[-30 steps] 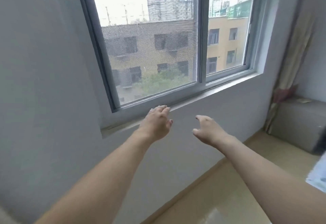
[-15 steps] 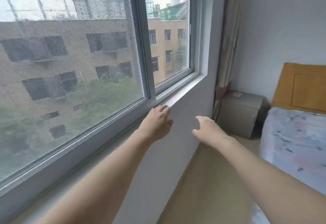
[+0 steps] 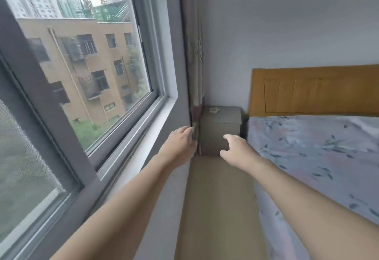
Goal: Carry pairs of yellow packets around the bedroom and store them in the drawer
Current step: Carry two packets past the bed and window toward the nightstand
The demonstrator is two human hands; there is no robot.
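Both my arms reach forward and neither hand holds anything. My left hand (image 3: 180, 145) hangs in the air beside the window sill (image 3: 143, 147), fingers relaxed and slightly bent. My right hand (image 3: 235, 149) is out in front of the bed edge, fingers loosely curled. Ahead in the corner stands a grey bedside cabinet (image 3: 220, 128) with a small pale yellowish thing (image 3: 214, 110) on its top; it is too small to identify. No drawer front shows clearly.
A large window (image 3: 86, 71) runs along the left wall. A patterned curtain (image 3: 194, 54) hangs in the corner. The bed (image 3: 317, 157) with a floral sheet and wooden headboard (image 3: 311, 91) fills the right. A narrow strip of floor (image 3: 219, 198) leads to the cabinet.
The view has swung right from the window toward the corner, bringing the cabinet and bed into view. Both hands stay outstretched and hold nothing.
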